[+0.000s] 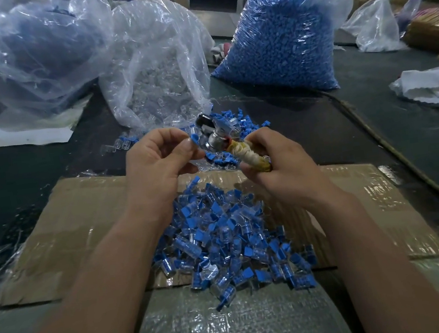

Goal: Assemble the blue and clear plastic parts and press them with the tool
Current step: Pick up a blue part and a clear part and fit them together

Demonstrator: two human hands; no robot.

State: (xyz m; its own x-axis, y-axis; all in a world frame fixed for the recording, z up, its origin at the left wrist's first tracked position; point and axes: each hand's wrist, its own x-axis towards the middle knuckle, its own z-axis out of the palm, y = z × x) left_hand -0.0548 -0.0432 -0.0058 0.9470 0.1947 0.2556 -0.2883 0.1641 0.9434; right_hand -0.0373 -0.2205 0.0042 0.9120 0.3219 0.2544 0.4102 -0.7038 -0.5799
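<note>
So the blue part (194,139) is up in the air above the surface, pinched between the thumb and fingers of the left hand (161,157). It sits right against the shiny metal head of the tool (213,142). Whether a clear piece is already on it, I honestly can't tell, it's too small and blurry there. The right hand (276,164) has its fingers curled round the tool's handle, which is wrapped in some yellowish-white cloth or tape, and the tool slants up and left toward the other hand.

Right under the hands there's a big pile of blue-and-clear pieces (233,237) heaped on a cardboard sheet (81,226). The near edge of the pile spills onto bubble wrap (234,326). Just behind the hands there's a scatter of loose blue bits (234,119) on the dark surface (18,170).

Further back stand three plastic bags: a bag of clear parts (155,71) in the middle with its mouth open toward the hands, a stuffed bag of blue parts (277,44) to the right, and a crumpled bag (24,52) with something dark blue inside on the left.
</note>
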